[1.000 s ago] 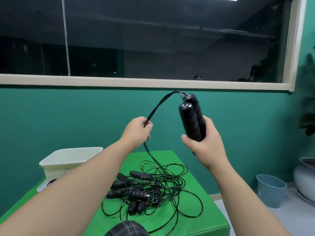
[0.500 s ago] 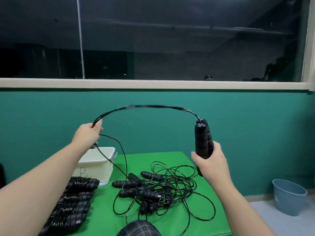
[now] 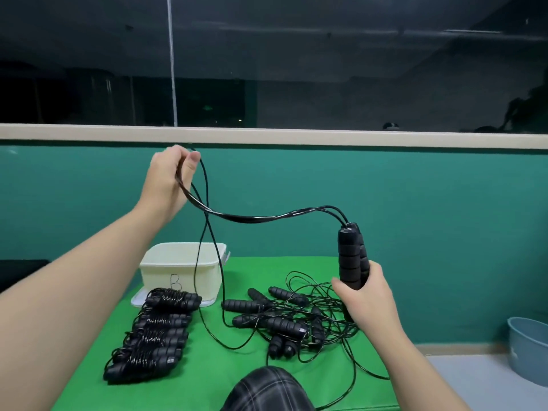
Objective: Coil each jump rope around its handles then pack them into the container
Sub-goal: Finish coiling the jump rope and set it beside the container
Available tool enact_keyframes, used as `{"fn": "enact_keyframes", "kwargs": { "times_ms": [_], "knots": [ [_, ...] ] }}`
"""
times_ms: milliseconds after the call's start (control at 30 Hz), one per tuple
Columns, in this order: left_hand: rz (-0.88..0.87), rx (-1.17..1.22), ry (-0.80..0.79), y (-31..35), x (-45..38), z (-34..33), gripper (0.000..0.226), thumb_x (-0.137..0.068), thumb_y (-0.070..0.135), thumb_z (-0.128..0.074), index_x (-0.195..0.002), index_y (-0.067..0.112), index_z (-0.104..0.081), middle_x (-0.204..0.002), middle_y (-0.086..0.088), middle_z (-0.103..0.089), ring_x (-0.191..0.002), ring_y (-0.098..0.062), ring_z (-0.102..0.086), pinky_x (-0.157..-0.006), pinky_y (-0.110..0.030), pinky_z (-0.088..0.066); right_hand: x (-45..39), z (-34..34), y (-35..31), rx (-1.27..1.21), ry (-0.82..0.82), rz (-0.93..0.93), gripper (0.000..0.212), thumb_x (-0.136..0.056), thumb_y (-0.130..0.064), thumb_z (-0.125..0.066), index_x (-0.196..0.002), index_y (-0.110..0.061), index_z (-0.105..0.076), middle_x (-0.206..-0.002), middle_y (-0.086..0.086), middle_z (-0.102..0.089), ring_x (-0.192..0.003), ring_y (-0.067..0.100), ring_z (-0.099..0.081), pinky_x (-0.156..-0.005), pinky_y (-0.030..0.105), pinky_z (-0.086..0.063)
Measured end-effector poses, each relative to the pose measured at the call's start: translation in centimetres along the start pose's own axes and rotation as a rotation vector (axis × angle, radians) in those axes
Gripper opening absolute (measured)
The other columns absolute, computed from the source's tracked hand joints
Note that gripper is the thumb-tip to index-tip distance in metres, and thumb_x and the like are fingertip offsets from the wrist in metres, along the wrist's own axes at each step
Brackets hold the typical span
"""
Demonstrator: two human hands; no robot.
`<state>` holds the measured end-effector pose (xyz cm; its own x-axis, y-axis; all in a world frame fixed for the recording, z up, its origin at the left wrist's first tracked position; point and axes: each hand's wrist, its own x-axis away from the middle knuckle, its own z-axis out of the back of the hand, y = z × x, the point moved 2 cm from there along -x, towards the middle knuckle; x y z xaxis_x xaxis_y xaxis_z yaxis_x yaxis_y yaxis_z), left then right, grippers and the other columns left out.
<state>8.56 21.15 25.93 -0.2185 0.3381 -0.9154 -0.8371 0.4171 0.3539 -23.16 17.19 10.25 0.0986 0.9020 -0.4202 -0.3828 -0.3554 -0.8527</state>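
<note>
My right hand [image 3: 366, 295] grips a pair of black foam handles [image 3: 351, 256] held upright together above the green table [image 3: 207, 378]. Their doubled black rope [image 3: 261, 217] arcs left and up to my left hand [image 3: 169, 176], which pinches it high in front of the wall. From that hand the rope hangs down in a loop to the table. A tangle of loose jump ropes [image 3: 284, 318] lies under my right hand. Several coiled ropes [image 3: 154, 330] lie in a row at the left. The white container [image 3: 181, 271], marked B, stands behind them.
A blue bucket [image 3: 530, 348] stands on the floor at the right. A dark checked cap [image 3: 267, 391] shows at the bottom edge. The green wall and a window ledge run close behind the table.
My left hand has risen and slid further along the rope, drawing it out to the left. My right hand has lowered the handles toward the table. The view has shifted left, showing the coiled ropes.
</note>
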Motion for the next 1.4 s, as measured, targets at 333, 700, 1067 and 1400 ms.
{"fn": "enact_keyframes", "kwargs": {
  "times_ms": [333, 700, 1067, 1400],
  "knots": [
    [0.042, -0.232, -0.485, -4.7, 5.1, -2.5, 0.008, -0.085, 0.018, -0.068, -0.09, 0.013, -0.066, -0.09, -0.008, -0.065, -0.084, -0.027, -0.059, -0.085, -0.033, -0.046, 1.0, -2.7, -0.2, -0.053, -0.05, -0.018, 0.041, -0.079, -0.026, -0.071, -0.104, -0.022, -0.039, -0.088, -0.008, -0.057, -0.078, 0.014, -0.056, -0.065, 0.033, -0.041],
    [0.326, -0.165, -0.786, -4.6, 13.0, -5.8, 0.007, -0.09, 0.029, -0.061, -0.087, 0.023, -0.062, -0.077, 0.012, -0.053, -0.073, -0.008, -0.048, -0.066, -0.026, -0.036, 2.2, -5.9, 1.3, 0.0, -0.129, -0.055, 0.039, -0.075, -0.027, -0.072, -0.102, -0.025, -0.043, -0.088, -0.012, -0.059, -0.076, 0.007, -0.057, -0.061, 0.028, -0.041],
    [0.469, 0.315, -0.55, -0.6, 16.4, -7.3, 0.023, -0.089, 0.044, -0.057, -0.107, 0.031, -0.053, -0.099, 0.02, -0.06, -0.092, 0.0, -0.057, -0.085, -0.022, -0.044, 6.8, -13.3, 2.2, -0.125, -0.254, -0.063, 0.043, -0.069, -0.028, -0.073, -0.095, -0.028, -0.039, -0.092, -0.009, -0.06, -0.079, 0.008, -0.058, -0.063, 0.027, -0.042],
    [0.616, 0.536, -0.593, 0.3, 21.1, -7.2, 0.024, -0.079, 0.012, -0.073, -0.083, 0.011, -0.05, -0.079, 0.004, -0.056, -0.067, -0.003, -0.052, -0.066, -0.014, -0.046, 9.7, -14.6, 5.7, -0.12, -0.27, -0.107, 0.058, -0.061, -0.024, -0.08, -0.095, -0.036, -0.034, -0.097, -0.007, -0.06, -0.085, 0.005, -0.059, -0.063, 0.018, -0.042]
  ]
}}
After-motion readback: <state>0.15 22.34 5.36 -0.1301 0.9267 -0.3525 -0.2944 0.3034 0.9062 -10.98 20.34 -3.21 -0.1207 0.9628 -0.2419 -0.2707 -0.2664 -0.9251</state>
